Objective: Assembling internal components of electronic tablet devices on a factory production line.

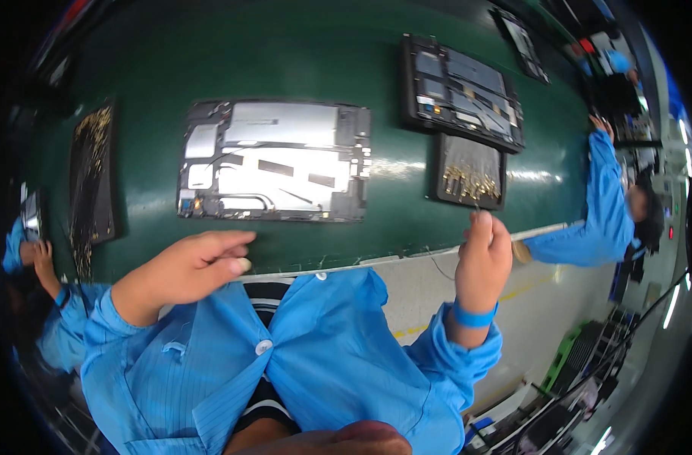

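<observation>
An opened tablet with silver battery panels lies on the green bench in front of me. Just below its near edge is my left hand, holding nothing, with index finger and thumb apart. My right hand, a blue band at its wrist, pinches finger and thumb together by the near edge of a small black tray. Inside that tray lie thin dark leads with gold-coloured ends. A tiny dark bit shows at the right fingertips, too small to name.
Stacked opened tablets stand behind the small tray. On the left lies a black tray with a bundle of thin cables. Another device sits far right. People in blue work at both sides; one sleeve rests near the bench's right end.
</observation>
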{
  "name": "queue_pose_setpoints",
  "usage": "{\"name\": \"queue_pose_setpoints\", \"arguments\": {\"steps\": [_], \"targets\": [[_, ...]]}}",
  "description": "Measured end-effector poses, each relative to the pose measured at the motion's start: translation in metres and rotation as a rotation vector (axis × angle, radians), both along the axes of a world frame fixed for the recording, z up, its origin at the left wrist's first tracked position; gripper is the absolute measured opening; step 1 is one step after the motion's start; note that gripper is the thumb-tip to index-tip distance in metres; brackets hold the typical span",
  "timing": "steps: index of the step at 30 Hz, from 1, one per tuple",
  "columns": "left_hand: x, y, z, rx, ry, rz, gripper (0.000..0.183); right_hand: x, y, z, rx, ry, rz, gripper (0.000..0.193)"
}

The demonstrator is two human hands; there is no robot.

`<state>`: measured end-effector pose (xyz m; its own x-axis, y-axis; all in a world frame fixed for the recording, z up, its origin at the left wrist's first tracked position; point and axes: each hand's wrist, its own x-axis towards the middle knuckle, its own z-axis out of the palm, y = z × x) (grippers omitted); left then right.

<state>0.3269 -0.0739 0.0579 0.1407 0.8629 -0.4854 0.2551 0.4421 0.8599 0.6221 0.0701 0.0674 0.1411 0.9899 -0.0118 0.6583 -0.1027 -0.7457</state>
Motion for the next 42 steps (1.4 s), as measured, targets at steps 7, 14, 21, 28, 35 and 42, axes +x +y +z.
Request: {"name": "queue_pose_setpoints", "arguments": {"steps": [7,14,21,28,35,42], "targets": [[0.045,0.016,0.002,1.202,0.546,-0.050,0.036,-0.067,-0.049,0.004,-0.265,0.649,0.873,0.010],[0.047,0.014,-0.009,1.092,0.594,-0.185,0.025,-0.064,-0.048,-0.014,-1.162,0.748,0.807,0.015],[0.047,0.035,-0.037,1.030,0.691,-0.109,0.024,-0.073,-0.041,-0.027,-0.814,0.807,0.486,0.020],[0.047,0.044,-0.052,0.793,0.788,-0.148,0.022,-0.098,-0.036,-0.044,-0.235,0.976,0.136,0.031],[0.048,0.045,-0.044,0.729,0.799,-0.197,0.022,-0.106,-0.038,-0.079,0.344,0.738,0.369,0.027],[0.048,0.044,-0.043,0.693,0.807,-0.218,0.025,-0.109,-0.036,-0.085,0.415,0.699,0.475,0.023]]}}
